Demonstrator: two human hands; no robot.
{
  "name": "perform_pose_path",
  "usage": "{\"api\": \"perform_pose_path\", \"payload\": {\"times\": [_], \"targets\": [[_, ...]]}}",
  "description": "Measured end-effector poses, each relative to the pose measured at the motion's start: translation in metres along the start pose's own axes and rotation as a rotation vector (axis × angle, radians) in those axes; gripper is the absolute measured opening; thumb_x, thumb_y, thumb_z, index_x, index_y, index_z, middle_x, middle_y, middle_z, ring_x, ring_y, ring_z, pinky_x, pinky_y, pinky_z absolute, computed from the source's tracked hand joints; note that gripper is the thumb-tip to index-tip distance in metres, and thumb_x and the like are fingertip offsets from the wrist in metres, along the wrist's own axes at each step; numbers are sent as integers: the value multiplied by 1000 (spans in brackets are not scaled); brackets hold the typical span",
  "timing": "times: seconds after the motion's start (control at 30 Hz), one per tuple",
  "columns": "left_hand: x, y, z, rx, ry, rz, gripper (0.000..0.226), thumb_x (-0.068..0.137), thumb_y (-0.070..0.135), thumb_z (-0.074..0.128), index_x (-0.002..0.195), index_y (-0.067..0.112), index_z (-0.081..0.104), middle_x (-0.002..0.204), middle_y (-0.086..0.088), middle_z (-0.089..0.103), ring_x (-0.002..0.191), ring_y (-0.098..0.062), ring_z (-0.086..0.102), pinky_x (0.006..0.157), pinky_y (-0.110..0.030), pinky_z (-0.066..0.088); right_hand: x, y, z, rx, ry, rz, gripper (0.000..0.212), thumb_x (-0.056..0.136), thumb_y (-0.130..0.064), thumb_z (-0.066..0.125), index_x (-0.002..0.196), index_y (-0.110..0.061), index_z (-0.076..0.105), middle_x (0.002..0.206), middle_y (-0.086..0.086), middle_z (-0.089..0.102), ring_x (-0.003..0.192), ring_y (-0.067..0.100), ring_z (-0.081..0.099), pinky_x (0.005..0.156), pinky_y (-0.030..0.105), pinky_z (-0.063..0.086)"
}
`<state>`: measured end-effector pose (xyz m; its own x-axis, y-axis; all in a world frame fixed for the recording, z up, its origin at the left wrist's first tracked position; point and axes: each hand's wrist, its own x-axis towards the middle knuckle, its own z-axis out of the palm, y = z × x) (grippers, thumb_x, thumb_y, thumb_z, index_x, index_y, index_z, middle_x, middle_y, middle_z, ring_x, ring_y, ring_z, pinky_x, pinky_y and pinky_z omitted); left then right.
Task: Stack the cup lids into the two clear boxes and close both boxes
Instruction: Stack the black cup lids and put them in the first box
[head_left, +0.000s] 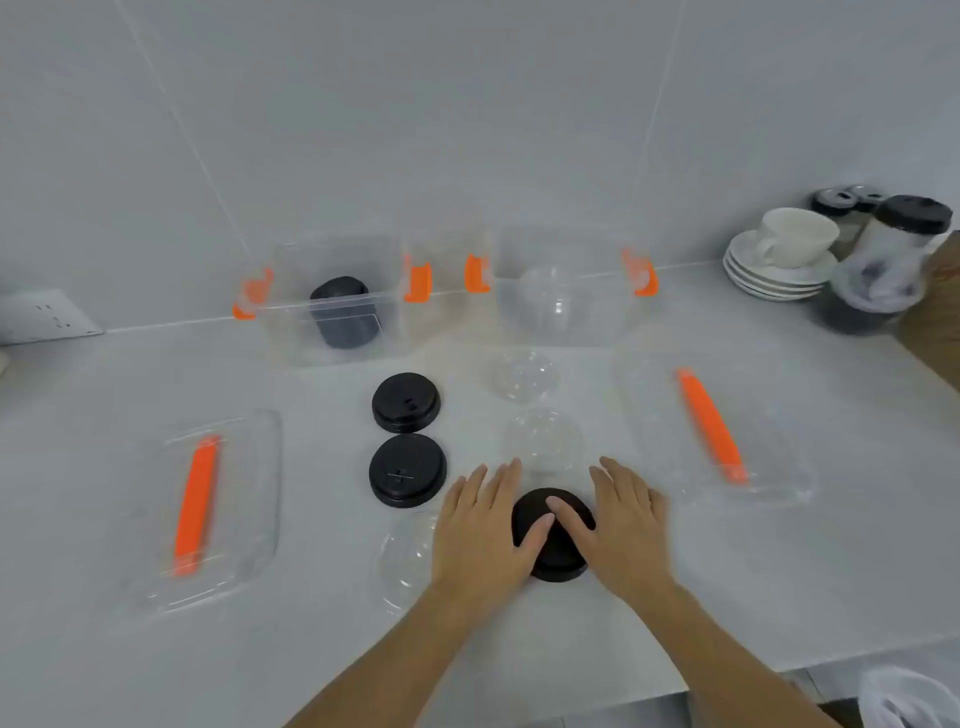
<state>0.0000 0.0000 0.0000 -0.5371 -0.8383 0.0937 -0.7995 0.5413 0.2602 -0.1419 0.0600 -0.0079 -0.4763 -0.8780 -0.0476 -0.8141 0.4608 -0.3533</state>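
Note:
Two clear boxes with orange clips stand open at the back: the left box (291, 332) holds a stack of black lids (345, 312), the right box (613, 312) holds clear dome lids (553, 304). On the counter lie two black lids (406, 402) (408, 470) and clear dome lids (525, 375) (543, 436) (402, 561). My left hand (483, 530) and my right hand (623, 519) rest flat on either side of a third black lid (558, 561), thumbs touching its top. Both hands have fingers spread; neither has lifted it.
Two clear box covers with orange handles lie flat, one at the left (208, 509), one at the right (711, 431). Stacked saucers with a white cup (779, 260) and lidded cups (883, 260) stand at the back right. A wall socket (47, 317) is at the far left. The counter edge runs near my forearms.

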Motion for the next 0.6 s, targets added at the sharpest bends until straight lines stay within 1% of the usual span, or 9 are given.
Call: {"api": "perform_pose_path", "payload": {"times": [0.03,0.07,0.1,0.13,0.2,0.27,0.37,0.47,0.6], "targets": [[-1,-1,6,11,79,14,66,88,61,28,125,19,62,119,8,69,115,-17,64,97,-35,47,-1,2,0,61,-38,44,104,69,-83,7,134,-13,47,150,3,37,140,17,29,111,34,17],[-3,2,6,-43,10,14,69,84,61,31,133,18,55,127,6,65,124,-19,57,105,-35,40,-3,3,2,111,-35,75,90,76,-77,19,134,-14,46,151,1,34,141,15,25,112,32,14],[-4,5,10,-56,7,19,74,83,61,29,141,18,44,138,5,56,134,-20,46,112,-34,30,-4,6,6,151,-23,88,75,83,-68,32,133,-15,47,151,0,33,141,14,23,112,31,12],[-5,6,11,-90,-78,-4,77,83,61,27,147,20,33,147,5,46,141,-19,34,117,-32,20,-4,7,8,173,-36,109,64,87,-60,40,132,-16,47,150,-1,33,141,13,23,112,30,10],[-4,5,16,-161,-142,-62,76,86,61,34,150,22,22,151,5,39,145,-16,23,119,-30,14,-6,7,12,205,-35,106,57,88,-56,44,130,-17,50,148,-2,35,140,12,23,110,29,9],[-1,3,18,-250,-176,-152,74,84,62,45,146,25,29,146,3,45,142,-17,29,116,-31,24,-6,6,14,219,-37,92,64,82,-62,37,127,-19,52,146,-4,36,139,11,23,107,27,8],[1,3,17,-360,-218,-254,64,77,61,53,133,31,45,137,-1,52,134,-20,40,108,-35,36,-6,1,16,243,-53,88,67,77,-59,27,125,-19,53,144,-5,38,137,10,24,104,26,7],[5,5,11,-450,-224,-309,58,77,52,63,128,28,53,131,1,56,128,-21,45,105,-33,38,-7,-2,18,238,-43,88,70,77,-62,23,124,-18,52,140,-5,42,135,11,28,100,23,7],[13,9,1,-473,-252,-331,60,75,38,72,130,24,51,127,4,59,126,-15,44,104,-27,26,-9,-8,26,170,-26,93,60,89,-55,25,127,-13,45,138,-2,42,133,15,30,101,25,10]]}}
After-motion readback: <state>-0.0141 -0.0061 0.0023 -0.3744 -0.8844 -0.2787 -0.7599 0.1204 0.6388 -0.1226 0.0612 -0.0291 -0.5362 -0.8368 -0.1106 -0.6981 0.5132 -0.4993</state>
